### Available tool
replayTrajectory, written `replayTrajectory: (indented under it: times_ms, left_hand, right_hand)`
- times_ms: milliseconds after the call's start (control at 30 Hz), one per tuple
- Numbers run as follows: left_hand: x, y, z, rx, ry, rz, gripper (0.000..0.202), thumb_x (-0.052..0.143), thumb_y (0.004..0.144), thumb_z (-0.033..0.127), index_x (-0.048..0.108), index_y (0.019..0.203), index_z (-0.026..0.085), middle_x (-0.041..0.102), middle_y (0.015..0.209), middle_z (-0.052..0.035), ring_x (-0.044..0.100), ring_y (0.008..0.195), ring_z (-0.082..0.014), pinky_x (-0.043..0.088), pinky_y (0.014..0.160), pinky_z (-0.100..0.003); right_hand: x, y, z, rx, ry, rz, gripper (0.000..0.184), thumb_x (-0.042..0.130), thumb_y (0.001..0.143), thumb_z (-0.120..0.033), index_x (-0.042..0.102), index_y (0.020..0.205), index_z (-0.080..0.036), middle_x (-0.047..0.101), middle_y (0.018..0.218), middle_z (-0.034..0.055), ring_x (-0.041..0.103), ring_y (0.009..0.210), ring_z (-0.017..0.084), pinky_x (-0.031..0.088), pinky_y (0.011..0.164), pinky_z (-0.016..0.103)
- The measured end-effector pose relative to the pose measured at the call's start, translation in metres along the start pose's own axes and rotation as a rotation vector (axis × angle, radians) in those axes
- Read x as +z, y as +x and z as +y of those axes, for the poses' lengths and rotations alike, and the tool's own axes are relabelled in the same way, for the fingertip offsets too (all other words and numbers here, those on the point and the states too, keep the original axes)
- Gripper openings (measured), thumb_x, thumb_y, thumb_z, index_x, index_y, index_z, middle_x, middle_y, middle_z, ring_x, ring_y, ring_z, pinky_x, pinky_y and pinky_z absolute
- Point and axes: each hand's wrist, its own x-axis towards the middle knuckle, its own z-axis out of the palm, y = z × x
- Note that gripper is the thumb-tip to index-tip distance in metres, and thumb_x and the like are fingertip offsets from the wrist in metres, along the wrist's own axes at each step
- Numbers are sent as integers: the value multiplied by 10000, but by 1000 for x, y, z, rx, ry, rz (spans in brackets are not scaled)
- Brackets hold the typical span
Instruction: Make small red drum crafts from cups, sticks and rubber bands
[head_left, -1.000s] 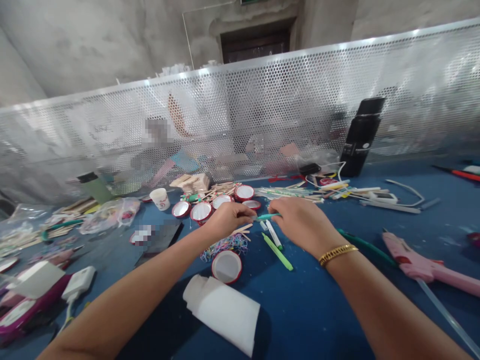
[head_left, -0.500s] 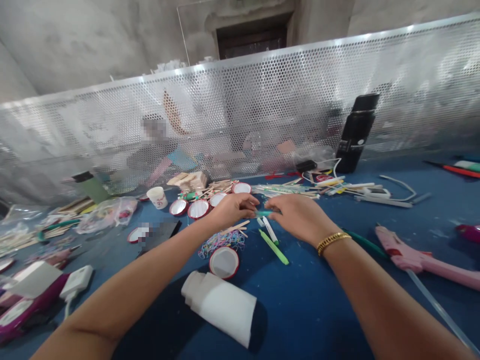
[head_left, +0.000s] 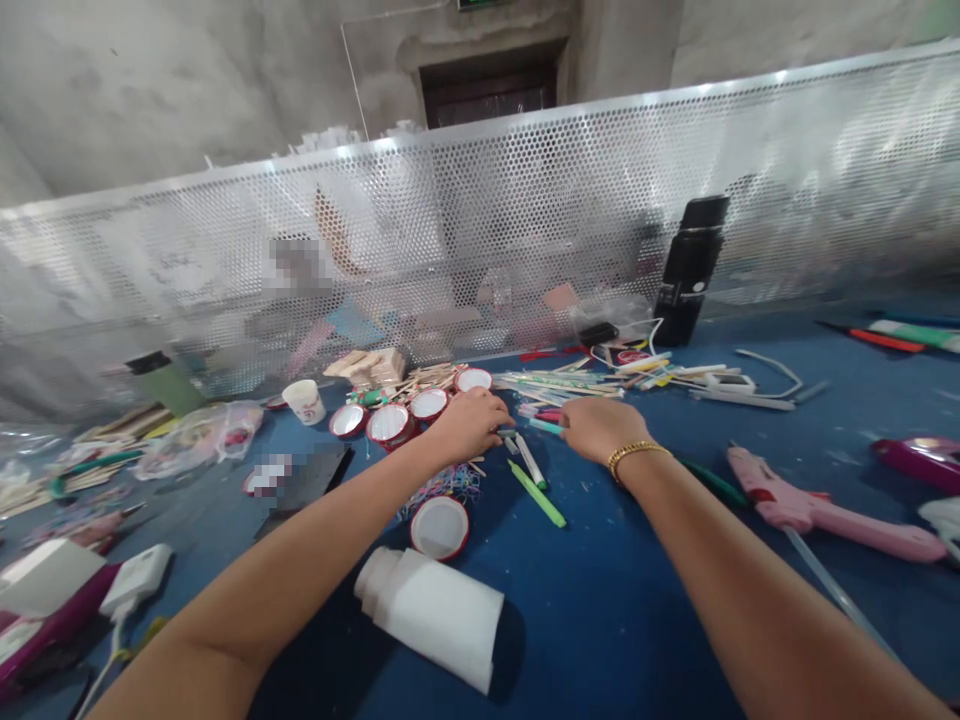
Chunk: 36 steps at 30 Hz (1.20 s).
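Note:
Near the middle of the blue table (head_left: 600,620), my right hand (head_left: 604,428) is closed on a light-blue marker (head_left: 546,426) that points left. My left hand (head_left: 474,425) is beside it with its fingers pinched; a small dark greenish piece shows at the fingertips, too small to name. A gap separates the hands. Below them lie a bright green marker (head_left: 538,495) and a white pen-like stick with a green end (head_left: 531,460). Tangled coloured strings (head_left: 450,487) lie under my left wrist, partly hidden by the arm.
A white roll (head_left: 431,615) and a round red-rimmed lid (head_left: 439,527) lie nearest me. Further back are several similar lids, a paper cup (head_left: 304,402), thin sticks (head_left: 559,383) and a black bottle (head_left: 690,270) before a perforated metal screen (head_left: 495,220). At right lies a pink glue gun (head_left: 817,505).
My hands have moved apart: the light-blue marker, earlier between both hands, is now in the right hand only. The view has shifted slightly.

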Motion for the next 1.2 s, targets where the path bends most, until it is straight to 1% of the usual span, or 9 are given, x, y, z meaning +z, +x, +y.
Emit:
replayTrajectory:
  times_ms: [100,267,333,433,567,733,933,1067,1200]
  left_hand:
    - [6,4,4,-8,76,-37,254,699,806,256,723,1059,255,683,1121,-50,517,1102,-245,362,938,-372]
    - [13,9,5,-45,125,-39,156,649,831,243,750,949,220,681,1059,-89,512,1070,-265,382,885,-383]
    - [13,10,5,-77,116,-31,134,637,830,215,755,893,207,691,1008,-94,528,1045,-261,391,871,-376]
    - [8,8,2,-124,75,6,132,635,827,208,750,890,201,705,947,-88,557,1005,-243,400,872,-356]
    - [-3,-3,-5,-188,15,62,155,644,834,248,739,949,208,715,923,-74,597,933,-224,414,827,-323]
    - [-11,-24,-14,-296,-102,134,118,657,827,232,733,917,219,734,923,-39,630,867,-192,418,780,-285]
    - [-11,-27,-16,-294,-247,147,121,661,821,221,746,907,232,746,893,-9,636,825,-167,411,737,-261]
    - [-12,-27,-14,-297,-334,114,140,642,824,201,753,907,223,752,869,-4,637,775,-153,416,716,-248]
    - [-12,-28,-16,-275,-359,132,168,629,810,166,752,910,223,752,886,4,640,790,-144,413,705,-237]
  right_hand:
    - [0,-3,-7,-2,-13,7,227,589,840,-310,720,976,-185,717,1037,153,666,1004,279,483,804,377]
    - [1,-13,-26,-70,-8,31,384,555,846,-464,726,1004,-159,714,1042,174,660,1024,284,493,814,373]
    - [4,-17,-35,-102,-5,-2,380,585,816,-453,739,980,-148,719,1021,184,675,989,282,503,783,361]
    - [7,-18,-42,-104,-9,-40,303,601,788,-319,746,976,-132,719,1028,201,684,969,288,506,752,360]
    - [2,-17,-34,-60,5,-32,269,567,789,-235,734,967,-122,725,1005,191,688,931,284,491,718,345]
    - [-13,-24,-22,-83,63,84,206,524,868,-303,692,919,-194,726,965,98,660,905,231,443,710,311]
    - [-16,-29,-25,-161,180,116,129,587,857,-312,673,841,-217,706,845,32,618,785,190,361,622,291]
    - [-13,-27,-24,-163,171,105,125,589,857,-303,673,828,-215,704,847,32,607,774,186,328,604,287]
    - [-11,-25,-22,-175,160,103,116,589,854,-290,675,832,-215,697,831,32,603,777,181,323,605,284]
